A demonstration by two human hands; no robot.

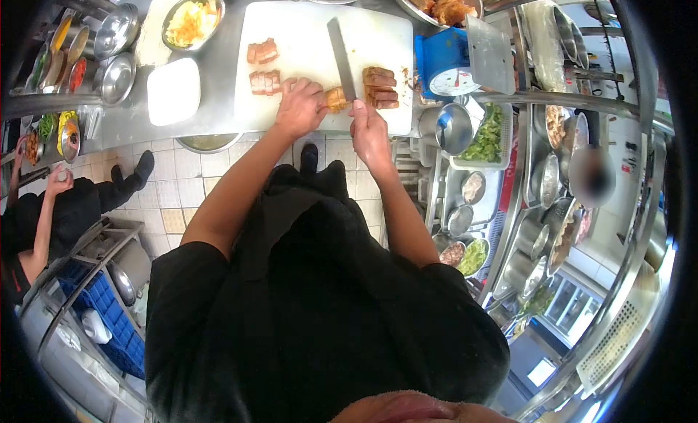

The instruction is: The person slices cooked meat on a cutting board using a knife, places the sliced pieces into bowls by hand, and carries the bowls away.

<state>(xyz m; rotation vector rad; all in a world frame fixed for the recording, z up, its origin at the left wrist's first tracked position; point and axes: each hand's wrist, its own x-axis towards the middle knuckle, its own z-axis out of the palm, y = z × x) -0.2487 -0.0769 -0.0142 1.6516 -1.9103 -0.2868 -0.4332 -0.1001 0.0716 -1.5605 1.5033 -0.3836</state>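
My right hand [370,131] is wrapped round the handle of a kitchen knife [339,56], its long blade pointing away from me over the white cutting board [291,38]. My left hand [301,105] has its fingers bent down on a piece of browned meat [335,99], just left of the blade; the fingers partly cover it. Right of the knife lies a block of cooked meat [380,87] with cuts across it. Two sliced portions, an upper one [262,51] and a lower one [265,83], rest on the board's left side.
A blue scale [444,59] stands right of the board, below a bowl of roasted meat [440,5]. To the left are a white dish [174,91] and a bowl of pale yellow pieces [192,23]. Another person [54,212] is at far left. Greens [488,136] fill a basket.
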